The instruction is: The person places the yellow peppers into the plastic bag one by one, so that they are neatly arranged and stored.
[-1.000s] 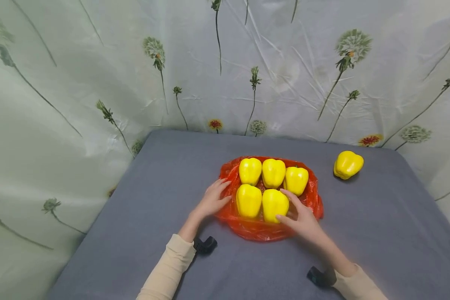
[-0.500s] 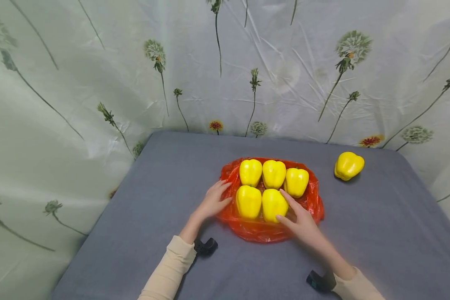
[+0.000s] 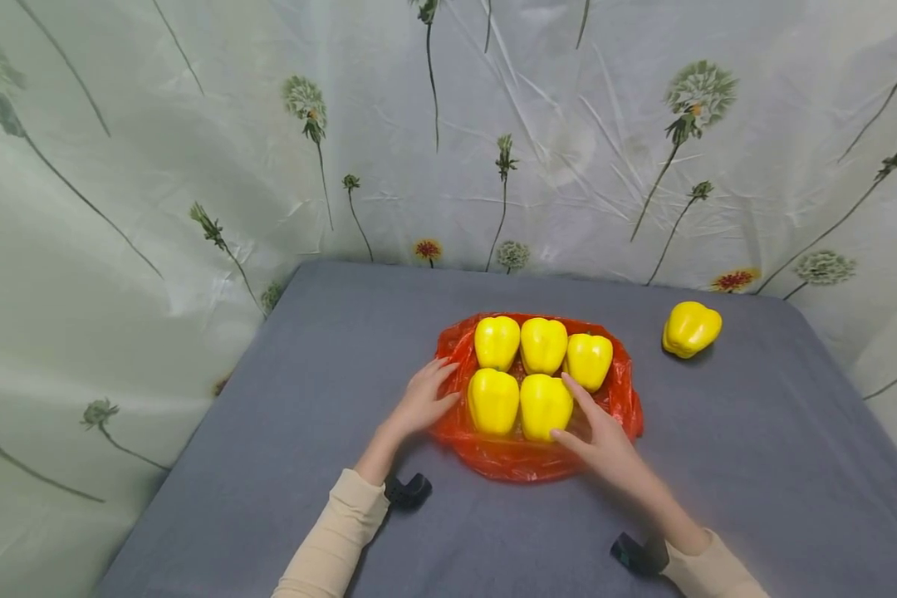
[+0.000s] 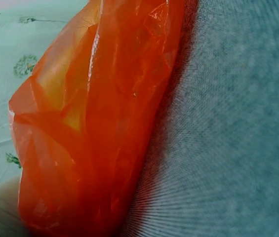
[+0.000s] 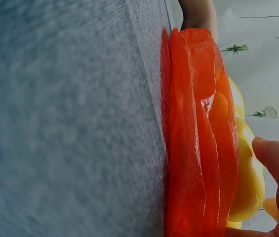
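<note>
A crumpled red plastic bag (image 3: 519,468), rolled wide at its mouth, lies on the grey-covered table with several yellow bell peppers in two rows inside. At its left rim rests my left hand (image 3: 422,403), its fingers extended against the plastic; the left wrist view shows mostly the bag's side (image 4: 114,108), hiding the fingers. My right hand (image 3: 605,440) reaches over the right rim. Its thumb and forefinger touch opposite sides of the front-right bell pepper (image 3: 546,407), which sits inside the bag. The right wrist view shows the thumb beside a yellow pepper (image 5: 248,182).
Another yellow bell pepper (image 3: 691,330) lies outside the bag, towards the table's far right corner. Behind the grey tabletop (image 3: 366,332) hangs a pale curtain (image 3: 411,124) printed with dandelions. Black wrist-worn devices (image 3: 409,492) show beneath both forearms.
The front-right pepper shifts very slightly, and my right forefinger eases a little towards its right edge. My left hand, the bag and the outside pepper hold their places.
</note>
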`<state>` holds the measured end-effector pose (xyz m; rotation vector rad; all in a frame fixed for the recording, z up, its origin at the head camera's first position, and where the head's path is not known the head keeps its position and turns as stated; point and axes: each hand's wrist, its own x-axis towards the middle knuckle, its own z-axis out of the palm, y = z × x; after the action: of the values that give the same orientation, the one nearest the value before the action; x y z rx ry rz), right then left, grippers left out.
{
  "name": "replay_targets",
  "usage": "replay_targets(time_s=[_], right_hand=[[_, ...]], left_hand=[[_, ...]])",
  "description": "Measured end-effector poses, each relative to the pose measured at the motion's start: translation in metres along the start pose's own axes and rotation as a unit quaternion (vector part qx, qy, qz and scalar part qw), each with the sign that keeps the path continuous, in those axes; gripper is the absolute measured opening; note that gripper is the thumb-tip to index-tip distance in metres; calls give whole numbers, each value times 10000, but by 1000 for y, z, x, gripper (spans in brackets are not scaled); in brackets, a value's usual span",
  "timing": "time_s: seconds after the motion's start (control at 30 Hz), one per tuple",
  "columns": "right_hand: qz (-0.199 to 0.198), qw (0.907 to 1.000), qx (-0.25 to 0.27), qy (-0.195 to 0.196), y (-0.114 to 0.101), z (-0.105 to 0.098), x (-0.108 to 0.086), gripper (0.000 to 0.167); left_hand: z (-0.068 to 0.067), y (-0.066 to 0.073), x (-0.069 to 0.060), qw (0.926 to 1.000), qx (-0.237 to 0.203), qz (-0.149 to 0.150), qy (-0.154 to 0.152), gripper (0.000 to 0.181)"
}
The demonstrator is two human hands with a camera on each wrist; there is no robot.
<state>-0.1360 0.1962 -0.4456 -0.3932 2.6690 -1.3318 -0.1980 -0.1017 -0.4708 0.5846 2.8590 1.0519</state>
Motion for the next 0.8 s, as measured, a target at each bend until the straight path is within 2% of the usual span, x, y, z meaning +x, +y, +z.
replay_targets(time_s=[0.23,0.47,0.57,0.67,0.8], right_hand=[[-55,9999,-102,-6,-1,-6,-2,83],[-311,9989,-326,82,-12,-26,-5,80],[-290,9983,-485,133,-16,-32,-7,79],[-188,9982,-554,144,-19,-34,-9,80],[-154,9979,-578,236,-20,-37,-13,80]], left_hand=[[-1,1,-1,9999,-55,-57,-66,54],[-1,0,0,9999,-52,-155,-50,54],[-1,-1,2,9998,-41,-168,-55,54],[0,-3,2,9999,-46,-135,-87,54],[2,-5,0,9997,-222,80,-24,54]])
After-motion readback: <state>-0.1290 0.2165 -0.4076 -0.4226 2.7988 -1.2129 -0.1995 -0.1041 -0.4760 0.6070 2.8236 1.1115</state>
